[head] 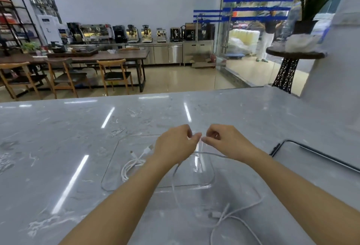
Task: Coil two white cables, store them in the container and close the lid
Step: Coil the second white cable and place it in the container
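A clear shallow container [111,174] lies on the marble counter. One white cable [132,163] rests coiled inside it at the left, plugs pointing up-right. My left hand [175,145] and my right hand [226,143] meet above the container, fingertips pinching a second white cable [239,217] between them. That cable hangs down from the hands and trails in loose loops over the counter near me, with a plug end lying there. The lid [311,153], clear with a dark rim, lies flat at the right.
The marble counter [78,137] stretches wide to the left and ahead. Beyond its far edge are wooden chairs, a long table and a row of coffee machines. A plant stand and a white wall rise at the right.
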Demonstrator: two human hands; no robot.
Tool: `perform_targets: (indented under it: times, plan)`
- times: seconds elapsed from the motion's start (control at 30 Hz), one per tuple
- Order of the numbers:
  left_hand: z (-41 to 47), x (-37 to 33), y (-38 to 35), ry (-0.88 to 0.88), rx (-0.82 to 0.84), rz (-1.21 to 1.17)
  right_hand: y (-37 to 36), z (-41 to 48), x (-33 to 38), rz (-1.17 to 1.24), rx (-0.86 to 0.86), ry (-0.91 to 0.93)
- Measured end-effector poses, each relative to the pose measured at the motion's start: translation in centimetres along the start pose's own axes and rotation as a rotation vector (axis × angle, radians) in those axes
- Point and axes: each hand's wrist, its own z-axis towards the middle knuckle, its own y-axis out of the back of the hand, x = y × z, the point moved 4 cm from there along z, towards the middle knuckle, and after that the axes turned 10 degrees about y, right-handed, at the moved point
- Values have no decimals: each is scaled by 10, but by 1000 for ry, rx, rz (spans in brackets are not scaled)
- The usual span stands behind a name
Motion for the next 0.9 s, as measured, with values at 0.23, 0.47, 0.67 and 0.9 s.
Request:
perform_targets:
  times: [0.23, 0.47, 0.67, 0.9]
  plan:
    - [-16, -5, -32, -5, 168, -72, -2, -44, -37, 65, 58, -111]
    - [-32, -15, -19, -29, 59, -244, 2, -57, -31, 127, -47, -65]
    - [-47, -33, 5, 77, 237, -639, 44, -56, -18, 48, -381, -25]
    - [-70, -48, 19, 17, 434, -775, 71, -59, 5, -242, -197, 256]
